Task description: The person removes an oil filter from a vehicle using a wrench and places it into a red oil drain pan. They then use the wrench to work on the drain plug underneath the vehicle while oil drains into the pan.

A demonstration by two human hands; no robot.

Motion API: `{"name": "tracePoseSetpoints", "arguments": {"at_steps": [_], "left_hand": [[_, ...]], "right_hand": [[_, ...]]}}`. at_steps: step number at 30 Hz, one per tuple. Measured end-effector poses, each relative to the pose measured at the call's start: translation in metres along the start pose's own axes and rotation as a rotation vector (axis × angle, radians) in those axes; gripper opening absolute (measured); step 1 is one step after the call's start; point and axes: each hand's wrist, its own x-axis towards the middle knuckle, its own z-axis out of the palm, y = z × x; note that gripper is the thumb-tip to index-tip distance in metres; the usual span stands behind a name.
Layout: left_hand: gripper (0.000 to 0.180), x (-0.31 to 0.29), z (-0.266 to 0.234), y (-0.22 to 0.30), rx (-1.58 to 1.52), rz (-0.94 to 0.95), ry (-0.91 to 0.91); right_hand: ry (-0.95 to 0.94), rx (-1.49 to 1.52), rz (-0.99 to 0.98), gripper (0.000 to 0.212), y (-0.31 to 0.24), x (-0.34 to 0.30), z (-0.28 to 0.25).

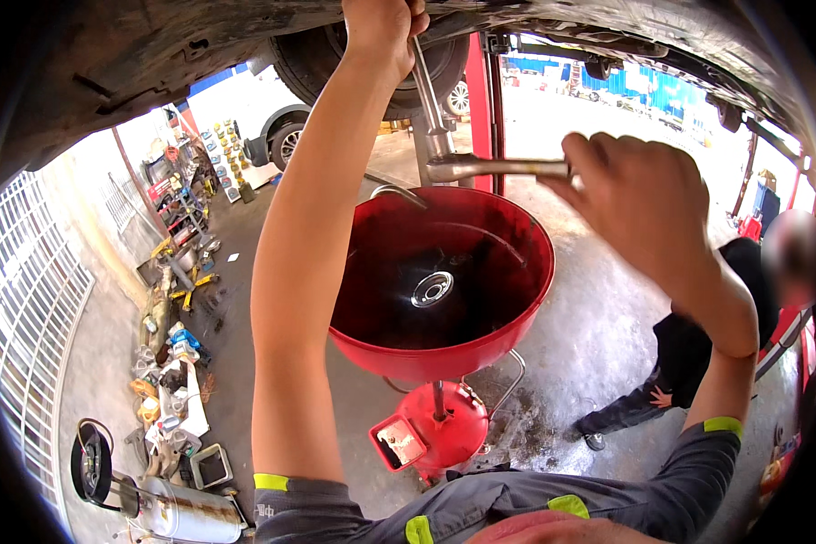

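Note:
Both my arms reach up beneath a raised vehicle. My left hand (383, 32), at the top of the view, is closed round the upper part of a long metal extension bar (426, 86). The bar slants down to the head of a ratchet wrench (494, 168), whose handle points right. My right hand (644, 195) grips the end of that handle, its fingers slightly blurred. What the bar's upper end meets is hidden by my left hand and the top edge. Below the wrench stands a red oil drain pan (440, 349), with a round metal piece (432, 289) inside.
The vehicle's underbody (172, 41) hangs close overhead, with a tyre (313, 68) behind my left hand. A red lift post (480, 109) rises beyond the pan. Tools and parts (168, 390) line the left wall. A person in dark clothes (698, 349) is at the right.

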Motion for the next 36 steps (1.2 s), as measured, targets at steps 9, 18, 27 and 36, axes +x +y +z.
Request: {"name": "tracePoseSetpoints", "arguments": {"at_steps": [9,18,27,36], "left_hand": [[0.035,0.005,-0.006,0.005,-0.006,-0.009,-0.005],[0.033,0.010,0.010,-0.011,0.044,0.127,0.076],[0.037,0.022,0.018,-0.014,-0.057,0.081,0.077],[0.031,0.036,-0.004,0.008,0.005,0.139,-0.019]], "right_hand": [[0.093,0.084,-0.060,0.035,0.011,0.016,0.032],[0.140,0.540,0.046,0.045,0.036,0.077,0.200],[0.144,0.236,0.128,0.018,0.033,0.010,0.064],[0.055,0.200,-0.008,0.049,0.021,0.028,0.037]]}}
